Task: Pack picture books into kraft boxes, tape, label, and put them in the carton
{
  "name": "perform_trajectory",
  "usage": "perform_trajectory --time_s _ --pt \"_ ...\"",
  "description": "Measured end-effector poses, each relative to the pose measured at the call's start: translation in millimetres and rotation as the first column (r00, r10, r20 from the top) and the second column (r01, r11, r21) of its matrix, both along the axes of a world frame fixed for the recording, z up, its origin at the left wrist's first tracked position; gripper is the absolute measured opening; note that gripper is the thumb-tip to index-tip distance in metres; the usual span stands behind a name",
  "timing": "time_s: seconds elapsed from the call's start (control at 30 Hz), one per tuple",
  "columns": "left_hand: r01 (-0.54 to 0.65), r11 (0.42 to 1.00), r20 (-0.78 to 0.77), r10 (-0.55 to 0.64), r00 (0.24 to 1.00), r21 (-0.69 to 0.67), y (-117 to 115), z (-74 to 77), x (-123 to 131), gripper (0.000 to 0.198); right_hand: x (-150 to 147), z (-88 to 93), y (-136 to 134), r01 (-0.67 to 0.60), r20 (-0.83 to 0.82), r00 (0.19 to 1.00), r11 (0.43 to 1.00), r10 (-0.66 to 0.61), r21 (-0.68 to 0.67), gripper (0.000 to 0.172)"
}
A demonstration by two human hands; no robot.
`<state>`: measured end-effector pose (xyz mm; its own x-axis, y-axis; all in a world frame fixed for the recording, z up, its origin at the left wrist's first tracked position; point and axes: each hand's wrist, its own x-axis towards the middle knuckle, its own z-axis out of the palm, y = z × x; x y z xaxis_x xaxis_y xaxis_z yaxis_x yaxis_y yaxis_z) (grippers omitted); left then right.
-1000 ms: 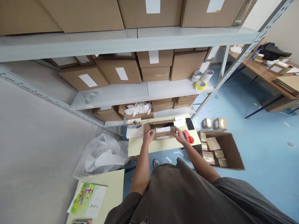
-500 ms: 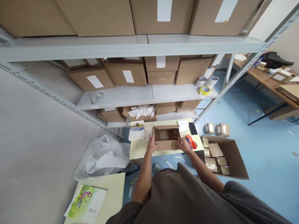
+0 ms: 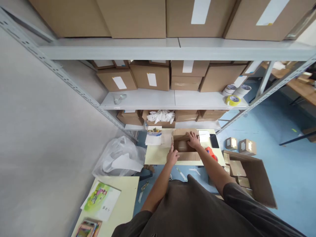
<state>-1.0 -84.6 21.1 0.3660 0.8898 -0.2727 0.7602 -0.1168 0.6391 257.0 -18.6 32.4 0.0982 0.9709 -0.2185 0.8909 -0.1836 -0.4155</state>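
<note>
Translucent plastic forms a crumpled bag (image 3: pixel 112 154) at left; next, on the pale table (image 3: pixel 156 156), lies a printed sheet (image 3: pixel 153 140), then the left hand (image 3: pixel 172 156), its fingers slightly parted against the near left corner of an open cardboard box (image 3: pixel 189 156), though whether they grip it I cannot tell. The box sits mid-table, and at its right side the right hand (image 3: pixel 194 141) touches it with fingers spread, clasping nothing visible. Further right lie a red-orange tool (image 3: pixel 210 152) and a black phone (image 3: pixel 214 141).

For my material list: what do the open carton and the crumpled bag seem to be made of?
The open carton seems matte cardboard, perhaps corrugated: brown, dull, straight-edged. The crumpled bag seems thin plastic film, slightly glossy: translucent, wrinkled, with highlights.
</note>
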Motion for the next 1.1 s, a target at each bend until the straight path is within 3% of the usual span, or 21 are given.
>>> perform_trajectory --time_s 0.17,0.33,0.43,0.53,0.6,0.7,0.8,0.87,1.0,1.1 --pt "-0.017 1.000 -0.006 0.016 1.000 -0.026 -3 -4.7 2 0.010 -12 -18.2 8 -0.012 0.134 0.991 1.000 0.012 0.002 0.073" --pt "-0.061 0.998 -0.041 0.061 0.997 0.004 1 -13.5 3 0.011 -23 -17.2 13 0.017 0.174 0.985 0.998 -0.006 -0.061 0.050" --pt "-0.086 0.996 -0.022 0.087 0.996 0.016 0 -18.5 2 0.011 -24 -11.9 15 0.049 0.188 0.982 0.993 -0.029 -0.104 0.056" --pt "-0.113 0.993 0.001 0.113 0.994 0.012 -1 -21.1 -1 0.013 -19 -4.4 14 0.033 0.144 0.989 0.991 -0.014 -0.130 0.074" --pt "-0.114 0.993 0.007 0.114 0.994 0.009 0 -21.6 -2 0.013 -13 2.0 10 0.024 0.089 0.996 0.995 -0.015 -0.098 0.084" --pt "-0.101 0.995 0.035 0.100 0.994 0.008 4 -21.8 -5 0.013 -8 9.5 -8 0.089 -0.045 0.995 0.993 -0.085 0.079 0.085" --pt "-0.097 0.995 0.100 0.095 0.990 0.011 5 -21.8 -6 0.032 -12 8.4 -42 0.326 -0.241 0.934 0.905 -0.263 0.273 0.076" --pt "-0.115 0.993 0.154 0.108 0.982 0.038 -1 -21.8 -6 0.053 -18 2.3 -67 0.446 -0.374 0.869 0.840 -0.324 0.310 0.070" --pt "-0.222 0.971 0.263 0.192 0.946 0.090 -24 -23.5 -5 0.083 -33 -11.2 -98 0.409 -0.576 0.795 0.870 -0.191 0.277 0.065" --pt "-0.353 0.934 0.314 0.321 0.893 0.050 -25 -26.7 -18 0.080 -55 -12.0 -91 0.343 -0.628 0.772 0.897 -0.098 0.280 0.064"
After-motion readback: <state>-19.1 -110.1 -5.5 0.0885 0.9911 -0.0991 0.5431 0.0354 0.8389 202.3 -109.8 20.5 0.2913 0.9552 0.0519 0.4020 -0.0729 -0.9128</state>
